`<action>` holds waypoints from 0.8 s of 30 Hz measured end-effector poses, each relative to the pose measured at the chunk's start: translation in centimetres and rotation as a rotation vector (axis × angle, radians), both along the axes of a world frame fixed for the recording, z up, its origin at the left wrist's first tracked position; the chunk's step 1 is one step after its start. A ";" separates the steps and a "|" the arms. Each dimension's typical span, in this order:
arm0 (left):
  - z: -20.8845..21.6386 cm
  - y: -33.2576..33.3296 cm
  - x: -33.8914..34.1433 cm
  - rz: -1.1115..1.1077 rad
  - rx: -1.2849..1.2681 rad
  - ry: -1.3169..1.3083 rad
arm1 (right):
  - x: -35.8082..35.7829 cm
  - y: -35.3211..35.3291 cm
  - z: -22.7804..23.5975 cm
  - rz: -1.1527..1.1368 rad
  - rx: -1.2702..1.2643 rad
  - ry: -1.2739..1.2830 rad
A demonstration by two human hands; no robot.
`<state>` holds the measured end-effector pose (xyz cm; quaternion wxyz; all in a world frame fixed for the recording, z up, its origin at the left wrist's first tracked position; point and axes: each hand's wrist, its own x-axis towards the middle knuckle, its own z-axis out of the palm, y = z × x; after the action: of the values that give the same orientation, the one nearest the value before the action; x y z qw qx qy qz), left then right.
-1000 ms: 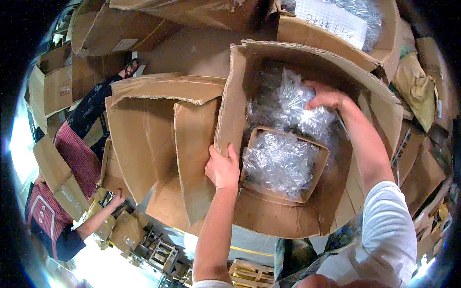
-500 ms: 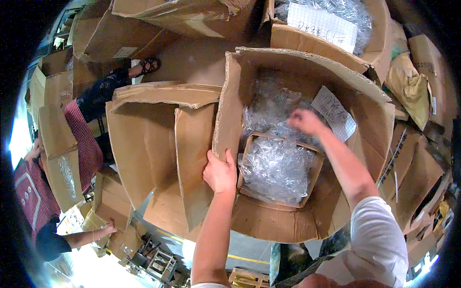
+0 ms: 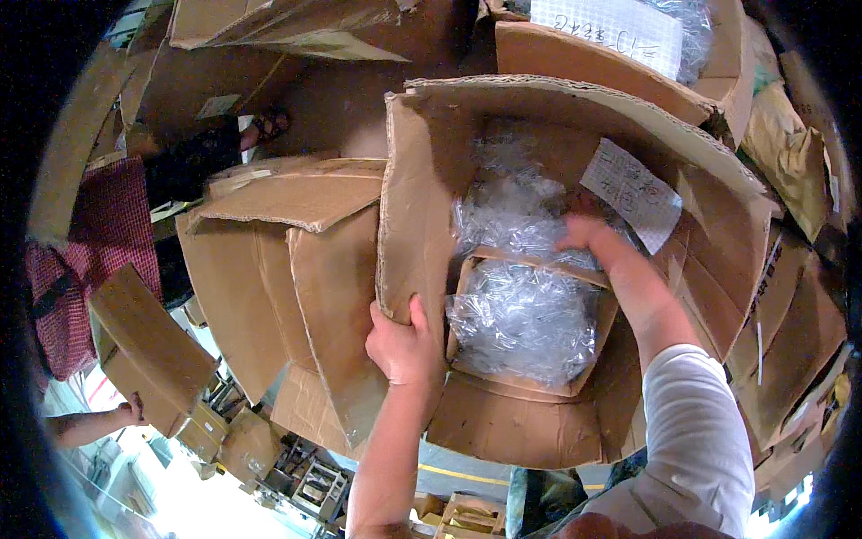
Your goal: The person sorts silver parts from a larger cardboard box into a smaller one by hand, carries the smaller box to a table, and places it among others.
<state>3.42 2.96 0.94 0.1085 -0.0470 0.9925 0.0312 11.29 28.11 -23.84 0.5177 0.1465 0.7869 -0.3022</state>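
Left hand is closed on the lower end of a corrugated carton flap, thumb on the near side, fingers mostly hidden. Right hand is down inside the large carton, at the loose clear plastic pieces behind a small inner carton. Fingers half curled; from here can't tell if they've got anything. Inner carton is heaped to its rim with similar pieces.

Risks, my read: a forearm knock tips the heap and spills it; a hard pull creases or tears the flap; the handwritten sheet by the right hand could get buried.

What the carton stands on is hidden. Room, from the left: co-worker in red check, one hand at a tilted carton; tall open carton; floor with yellow line; wooden pallet; another carton of clear plastic; yellowish sack far right.
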 end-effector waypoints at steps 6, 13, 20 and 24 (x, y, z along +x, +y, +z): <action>-0.1 -0.5 -0.1 -0.070 -0.016 0.016 | 1.6 -1.8 -3.8 0.408 0.026 0.029; -0.5 -1.1 -0.1 -0.077 0.014 -0.006 | 1.6 -2.4 -2.1 0.447 0.066 0.050; -0.8 -1.0 0.2 -0.095 -0.041 -0.002 | 4.2 -0.8 -2.7 0.296 0.055 0.149; -0.5 -1.1 0.2 -0.111 -0.040 0.023 | 5.7 0.2 -0.4 0.332 0.019 0.235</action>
<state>3.59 1.83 0.48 0.0976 0.0061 0.9952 0.0057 17.02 28.30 -24.27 0.4636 -0.0166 0.8581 -0.2203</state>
